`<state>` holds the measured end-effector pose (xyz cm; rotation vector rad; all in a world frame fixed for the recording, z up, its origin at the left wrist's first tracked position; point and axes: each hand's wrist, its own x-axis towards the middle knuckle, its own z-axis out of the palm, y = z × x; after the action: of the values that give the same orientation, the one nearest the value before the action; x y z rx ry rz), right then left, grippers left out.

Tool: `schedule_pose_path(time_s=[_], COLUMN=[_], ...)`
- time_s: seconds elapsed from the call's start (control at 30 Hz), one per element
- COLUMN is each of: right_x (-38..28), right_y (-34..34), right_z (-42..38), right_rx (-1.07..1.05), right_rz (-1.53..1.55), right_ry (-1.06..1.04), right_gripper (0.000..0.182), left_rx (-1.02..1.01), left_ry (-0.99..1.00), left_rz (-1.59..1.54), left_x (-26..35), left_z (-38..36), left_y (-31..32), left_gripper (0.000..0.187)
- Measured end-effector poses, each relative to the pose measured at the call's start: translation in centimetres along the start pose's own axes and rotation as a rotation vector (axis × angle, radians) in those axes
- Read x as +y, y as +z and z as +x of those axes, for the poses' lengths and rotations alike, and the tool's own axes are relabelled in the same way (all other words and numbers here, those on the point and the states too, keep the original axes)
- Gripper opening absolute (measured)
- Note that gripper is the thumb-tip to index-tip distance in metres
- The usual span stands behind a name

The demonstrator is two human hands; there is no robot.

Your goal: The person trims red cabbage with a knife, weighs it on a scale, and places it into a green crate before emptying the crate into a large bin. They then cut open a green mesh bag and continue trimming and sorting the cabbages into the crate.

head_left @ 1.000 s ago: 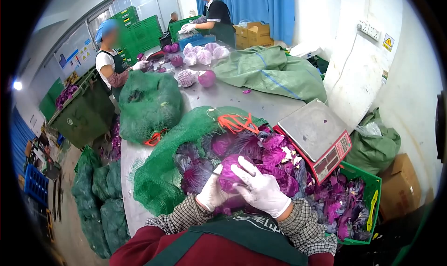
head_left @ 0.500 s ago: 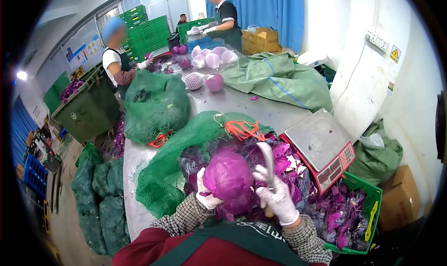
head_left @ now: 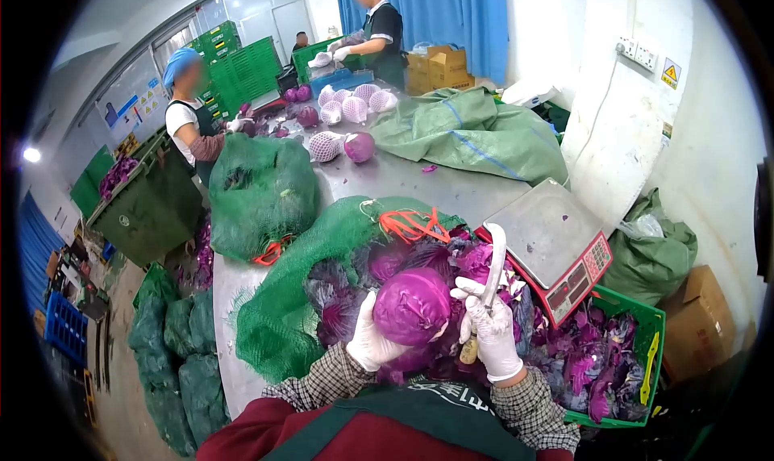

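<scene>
A round red cabbage (head_left: 412, 306) rests against my gloved left hand (head_left: 372, 340), whose fingers cup its left side and underside. In my gloved right hand (head_left: 493, 344) is a knife (head_left: 497, 255) with a curved, pale blade pointing up; part of its handle shows below the fingers. The blade stands apart from the cabbage, to its right. Under and around both hands lies a heap of loose purple cabbage leaves (head_left: 332, 292), partly inside an open green net bag (head_left: 278, 320) with red ties.
At right stand a red-edged scale (head_left: 552, 227) and a green crate (head_left: 657, 348) of leaves. Ahead are a full net bag (head_left: 262, 195), a green woven sack (head_left: 476, 134) and foam-netted cabbages (head_left: 326, 146). Two co-workers (head_left: 189, 114) stand at the metal table's (head_left: 355, 183) far side.
The cabbage has shifted right and slightly down with my left hand. My right hand has moved a little right, and the knife blade now leans right instead of left.
</scene>
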<state>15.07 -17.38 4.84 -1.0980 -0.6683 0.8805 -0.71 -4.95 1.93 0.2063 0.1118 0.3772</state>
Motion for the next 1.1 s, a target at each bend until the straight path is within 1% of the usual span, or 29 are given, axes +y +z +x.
schedule_pose_path(time_s=[0.07, 0.13, 0.17, 0.2, 0.27, 0.3, 0.33, 0.37, 0.4, 0.43, 0.47, 0.53, 0.57, 0.63, 0.67, 0.7, 0.73, 0.8, 0.83, 0.9, 0.93, 1.0, 1.03, 1.07, 1.1], right_x=[0.8, 1.1, 1.0, 1.5, 1.6, 1.9, 2.1, 2.3, 2.7, 3.7, 3.6, 3.1, 2.7, 4.3, 4.8, 4.6, 2.3, -0.6, -1.4, -2.1, -2.2, -0.7, -0.4, 0.0, 0.6], right_y=[-0.3, -0.3, 0.1, 0.4, 1.4, 1.8, 1.7, 2.2, 2.9, 3.1, 3.0, 2.6, 2.4, 0.8, 0.0, -0.5, -0.3, -3.3, -4.8, -8.0, -9.4, -11.7, -12.1, -12.2, -12.6], right_z=[-0.3, -1.0, -1.6, -1.8, -1.6, -1.4, -1.8, -1.9, -1.9, -1.6, -1.5, -1.2, -1.3, -0.7, -0.6, -0.9, -1.7, -3.0, -4.1, -6.3, -7.4, -9.5, -10.8, -12.0, -12.9], right_rx=[0.014, -0.033, -0.015, 0.000, -0.084, -0.083, -0.081, -0.077, -0.072, -0.054, -0.041, -0.018, 0.029, 0.052, 0.067, 0.061, 0.064, -0.017, 0.027, 0.180, 0.266, 0.407, 0.442, 0.505, 0.512], right_rz=[-0.064, -0.225, -0.171, -0.182, -0.243, -0.407, -0.692, -0.635, -0.579, -0.362, -0.328, -0.263, -0.380, -0.684, -0.837, -0.751, -0.304, -0.141, -0.056, -0.101, -0.152, -0.344, -0.266, -0.200, -0.216], right_ry=[0.010, 0.019, 0.081, 0.038, -0.234, -0.400, -0.397, -0.422, -0.445, -0.390, -0.365, -0.319, -0.328, -0.550, -0.659, -0.559, -0.056, 0.151, 0.141, 0.066, 0.038, -0.043, 0.005, 0.068, 0.074], right_gripper=[0.035, 0.036, 0.038, 0.040, 0.045, 0.056, 0.070, 0.074, 0.079, 0.073, 0.070, 0.066, 0.049, 0.035, 0.028, 0.012, 0.007, 0.008, 0.008, 0.012, 0.016, 0.028, 0.038, 0.030, 0.025], left_rx=[0.011, 0.031, -0.007, 0.004, 0.025, 0.034, 0.050, 0.071, 0.059, 0.048, 0.037, -0.041, -0.035, -0.153, -0.091, -0.029, 0.033, -0.066, -0.024, -0.049, -0.063, -0.073, -0.039, -0.004, -0.020], left_ry=[0.022, 0.045, 0.019, 0.032, 0.065, 0.104, 0.142, 0.178, 0.179, 0.180, 0.180, 0.085, 0.084, 0.026, 0.039, 0.047, 0.049, -0.048, 0.003, 0.048, 0.060, 0.064, 0.067, 0.071, 0.096], left_rz=[-0.023, -0.032, -0.072, -0.101, -0.154, -0.006, 0.146, 0.294, 0.247, 0.200, 0.153, -0.138, -0.105, -0.198, -0.106, -0.012, 0.081, 0.049, 0.068, 0.237, 0.339, 0.469, 0.508, 0.548, 0.582], left_x=[0.0, 0.1, 0.1, 0.1, 0.1, -0.2, -0.4, -0.6, -0.7, -0.8, -0.9, -1.0, -1.0, -1.0, -1.0, -1.0, -1.0, -0.4, -0.8, -0.6, -0.5, -0.7, -0.9, -1.1, -1.5], left_z=[0.2, 0.4, 0.2, 0.5, 1.1, 1.0, 1.0, 1.0, 1.2, 1.4, 1.7, 2.1, 2.3, 2.3, 2.3, 2.4, 2.6, 3.7, 4.3, 6.4, 7.6, 10.6, 12.6, 14.6, 16.6], left_y=[0.2, 0.1, 0.5, 0.6, 0.8, 1.3, 1.9, 2.4, 2.3, 2.2, 2.1, 1.9, 2.2, 1.8, 2.0, 2.3, 2.5, 0.7, 1.5, 1.5, 1.6, 2.2, 2.2, 2.0, 2.4], left_gripper=[0.081, 0.084, 0.082, 0.081, 0.077, 0.078, 0.079, 0.080, 0.079, 0.078, 0.078, 0.076, 0.075, 0.074, 0.075, 0.076, 0.078, 0.080, 0.082, 0.075, 0.073, 0.060, 0.056, 0.052, 0.048])
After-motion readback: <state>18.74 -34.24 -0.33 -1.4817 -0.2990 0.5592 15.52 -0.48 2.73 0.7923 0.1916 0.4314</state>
